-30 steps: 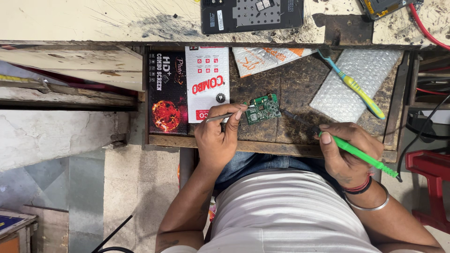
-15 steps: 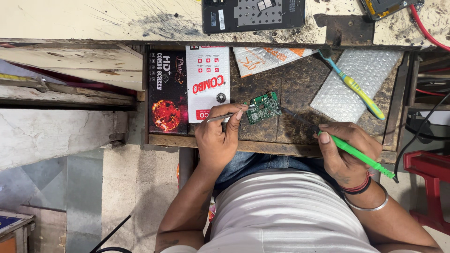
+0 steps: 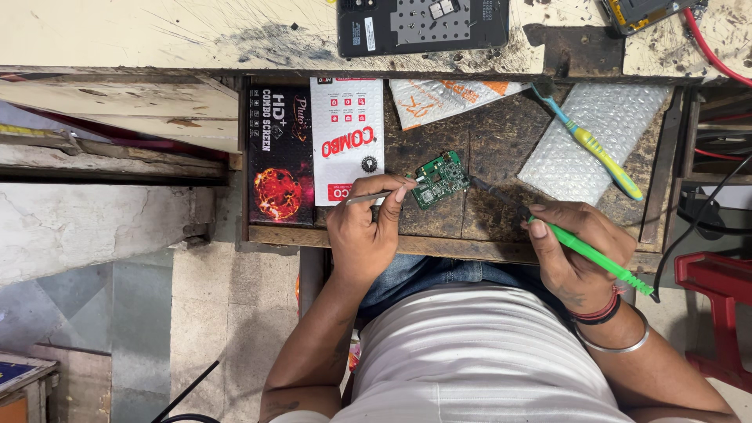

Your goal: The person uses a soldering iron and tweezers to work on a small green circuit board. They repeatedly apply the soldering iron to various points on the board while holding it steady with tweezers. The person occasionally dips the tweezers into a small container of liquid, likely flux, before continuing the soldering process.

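Nearest the camera, the person's left hand [image 3: 368,227] is closed around thin metal tweezers [image 3: 368,197], whose tips reach to the edge of a small green circuit board [image 3: 440,179]. The right hand [image 3: 576,251] is wrapped around the green handle of a soldering iron [image 3: 583,249], its dark tip pointing at the board's right side, close to it; whether it touches is hard to tell. The board lies flat near the middle of a worn dark wooden tray [image 3: 446,244]. It looks light, stiff and fragile, with tiny parts on its face, so it is best held by its bare edges. Left of it lie a white box [image 3: 346,133] and a black box [image 3: 280,153]; farther right are a bubble-wrap sheet [image 3: 572,157] with a toothbrush [image 3: 587,145] across it. Beyond the tray, an opened phone [image 3: 423,25] rests on the scratched bench [image 3: 196,35].
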The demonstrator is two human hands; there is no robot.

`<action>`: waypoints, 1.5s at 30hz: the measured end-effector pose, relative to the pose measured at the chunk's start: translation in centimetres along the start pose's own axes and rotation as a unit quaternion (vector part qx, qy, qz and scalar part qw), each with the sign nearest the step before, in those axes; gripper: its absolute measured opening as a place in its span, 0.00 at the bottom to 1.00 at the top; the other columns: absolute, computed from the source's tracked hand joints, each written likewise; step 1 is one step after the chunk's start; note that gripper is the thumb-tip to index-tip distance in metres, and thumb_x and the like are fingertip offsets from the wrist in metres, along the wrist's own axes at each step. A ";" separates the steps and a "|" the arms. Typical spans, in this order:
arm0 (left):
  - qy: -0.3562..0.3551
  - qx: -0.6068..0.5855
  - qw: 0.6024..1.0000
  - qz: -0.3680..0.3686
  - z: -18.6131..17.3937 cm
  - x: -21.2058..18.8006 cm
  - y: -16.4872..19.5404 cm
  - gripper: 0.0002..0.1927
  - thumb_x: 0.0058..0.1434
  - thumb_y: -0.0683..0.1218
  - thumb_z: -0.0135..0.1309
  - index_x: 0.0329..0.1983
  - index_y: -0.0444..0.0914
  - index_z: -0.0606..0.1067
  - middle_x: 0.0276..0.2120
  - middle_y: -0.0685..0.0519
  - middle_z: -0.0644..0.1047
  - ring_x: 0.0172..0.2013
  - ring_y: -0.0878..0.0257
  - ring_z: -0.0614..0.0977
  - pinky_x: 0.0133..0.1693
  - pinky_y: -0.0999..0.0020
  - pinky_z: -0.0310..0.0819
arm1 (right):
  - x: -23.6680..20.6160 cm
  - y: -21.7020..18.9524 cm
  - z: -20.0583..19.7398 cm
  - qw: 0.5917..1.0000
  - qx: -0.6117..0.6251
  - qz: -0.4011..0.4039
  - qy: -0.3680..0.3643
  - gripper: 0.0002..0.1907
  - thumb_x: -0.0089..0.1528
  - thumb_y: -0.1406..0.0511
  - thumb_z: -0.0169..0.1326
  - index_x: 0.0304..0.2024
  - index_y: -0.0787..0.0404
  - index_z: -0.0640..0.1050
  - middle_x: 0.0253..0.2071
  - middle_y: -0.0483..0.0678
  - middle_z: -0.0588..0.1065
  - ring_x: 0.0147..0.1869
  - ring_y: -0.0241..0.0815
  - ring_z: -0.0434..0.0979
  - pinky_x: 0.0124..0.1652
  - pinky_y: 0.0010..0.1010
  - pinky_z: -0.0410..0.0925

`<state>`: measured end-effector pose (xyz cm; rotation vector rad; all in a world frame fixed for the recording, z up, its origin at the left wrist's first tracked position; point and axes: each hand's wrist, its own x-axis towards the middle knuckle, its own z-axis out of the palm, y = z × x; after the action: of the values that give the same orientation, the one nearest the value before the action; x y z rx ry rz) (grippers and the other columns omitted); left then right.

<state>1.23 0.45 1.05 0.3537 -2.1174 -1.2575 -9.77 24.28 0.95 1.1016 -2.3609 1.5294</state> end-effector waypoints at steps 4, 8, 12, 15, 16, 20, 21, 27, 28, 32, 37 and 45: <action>-0.002 -0.013 1.000 0.014 0.0 0.1 0.0 0.04 0.73 0.40 0.55 0.44 0.34 0.72 0.40 0.50 0.83 0.41 0.62 0.88 0.42 0.70 0.82 | 0.3 -0.2 0.0 1.000 -0.008 0.005 -0.016 0.04 0.67 0.73 0.61 0.42 0.69 0.78 0.41 0.56 0.80 0.39 0.44 0.84 0.41 0.27 0.75; -0.009 -0.005 1.000 0.021 -0.1 0.1 0.1 0.04 0.72 0.40 0.55 0.44 0.34 0.72 0.40 0.50 0.83 0.41 0.62 0.88 0.42 0.69 0.82 | 0.7 -0.5 -0.2 0.999 -0.015 0.010 -0.034 0.05 0.66 0.73 0.62 0.43 0.69 0.79 0.42 0.56 0.81 0.41 0.44 0.84 0.43 0.27 0.74; -0.015 -0.014 1.000 0.024 -0.1 0.2 0.1 0.04 0.73 0.40 0.55 0.44 0.35 0.72 0.41 0.50 0.83 0.40 0.63 0.87 0.41 0.70 0.82 | 0.9 -0.6 -0.2 0.999 -0.023 0.007 -0.040 0.06 0.65 0.72 0.62 0.43 0.69 0.79 0.42 0.56 0.80 0.42 0.45 0.84 0.43 0.27 0.74; -0.022 -0.017 1.000 0.013 -0.1 0.2 0.1 0.04 0.72 0.41 0.55 0.44 0.35 0.73 0.40 0.50 0.84 0.39 0.63 0.88 0.39 0.71 0.82 | 1.0 -0.6 -0.1 0.999 -0.018 0.005 -0.043 0.06 0.66 0.72 0.63 0.43 0.68 0.79 0.42 0.56 0.81 0.42 0.45 0.84 0.43 0.27 0.74; -0.024 -0.016 1.000 0.013 -0.1 0.1 0.1 0.04 0.72 0.41 0.55 0.44 0.35 0.73 0.40 0.50 0.84 0.39 0.64 0.87 0.39 0.71 0.82 | 1.0 -0.6 -0.1 0.999 -0.017 0.006 -0.044 0.06 0.66 0.72 0.63 0.43 0.68 0.79 0.42 0.56 0.81 0.42 0.45 0.84 0.44 0.27 0.74; -0.029 -0.011 0.999 0.019 -0.1 0.1 -0.1 0.04 0.73 0.41 0.55 0.44 0.35 0.73 0.40 0.50 0.84 0.39 0.64 0.88 0.40 0.71 0.82 | 1.0 -0.5 -0.1 0.999 -0.013 0.009 -0.045 0.06 0.65 0.71 0.63 0.44 0.68 0.80 0.42 0.56 0.81 0.42 0.44 0.84 0.43 0.26 0.74; -0.030 -0.013 0.999 0.019 -0.1 0.1 -0.2 0.04 0.73 0.41 0.55 0.44 0.35 0.73 0.40 0.50 0.84 0.39 0.64 0.88 0.39 0.71 0.82 | 1.0 -0.5 -0.1 0.999 -0.011 0.009 -0.044 0.06 0.66 0.71 0.63 0.44 0.69 0.80 0.42 0.56 0.81 0.42 0.44 0.84 0.44 0.26 0.74; -0.034 -0.013 0.999 0.025 -0.1 0.0 -0.4 0.05 0.73 0.42 0.55 0.44 0.35 0.73 0.40 0.50 0.84 0.39 0.64 0.87 0.39 0.71 0.83 | 1.1 -0.4 0.0 0.999 0.001 0.010 -0.041 0.07 0.66 0.72 0.63 0.45 0.69 0.80 0.43 0.56 0.81 0.43 0.44 0.84 0.45 0.26 0.74; -0.035 -0.013 0.999 0.025 -0.1 0.0 -0.4 0.05 0.73 0.42 0.55 0.44 0.35 0.73 0.40 0.50 0.84 0.39 0.64 0.88 0.39 0.71 0.83 | 1.1 -0.3 0.0 0.999 0.001 0.008 -0.042 0.07 0.66 0.72 0.63 0.45 0.69 0.80 0.44 0.56 0.81 0.44 0.44 0.84 0.45 0.26 0.74; -0.040 -0.015 0.999 0.023 -0.2 0.0 -0.4 0.05 0.72 0.41 0.55 0.44 0.35 0.73 0.41 0.49 0.84 0.38 0.64 0.88 0.38 0.71 0.82 | 1.2 -0.3 0.0 0.999 -0.006 0.007 -0.045 0.07 0.66 0.72 0.63 0.45 0.69 0.80 0.43 0.56 0.81 0.44 0.44 0.84 0.45 0.26 0.74; -0.040 -0.010 0.999 0.025 -0.2 0.1 -0.4 0.04 0.72 0.42 0.55 0.44 0.35 0.73 0.41 0.50 0.84 0.39 0.63 0.88 0.39 0.71 0.82 | 1.3 -0.3 0.0 0.999 -0.010 0.009 -0.045 0.07 0.66 0.71 0.63 0.45 0.69 0.80 0.43 0.55 0.81 0.44 0.44 0.84 0.45 0.26 0.74; -0.034 -0.011 0.999 0.016 -0.1 0.0 -0.3 0.04 0.72 0.41 0.55 0.44 0.35 0.74 0.41 0.50 0.84 0.39 0.63 0.88 0.39 0.71 0.82 | 1.1 -0.3 0.0 0.999 -0.006 0.007 -0.039 0.06 0.66 0.72 0.62 0.45 0.69 0.80 0.43 0.56 0.81 0.42 0.44 0.84 0.44 0.26 0.74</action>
<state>1.24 0.25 0.84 0.2700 -2.1559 -1.2895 -10.39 23.63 1.65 1.1655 -2.4300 1.4999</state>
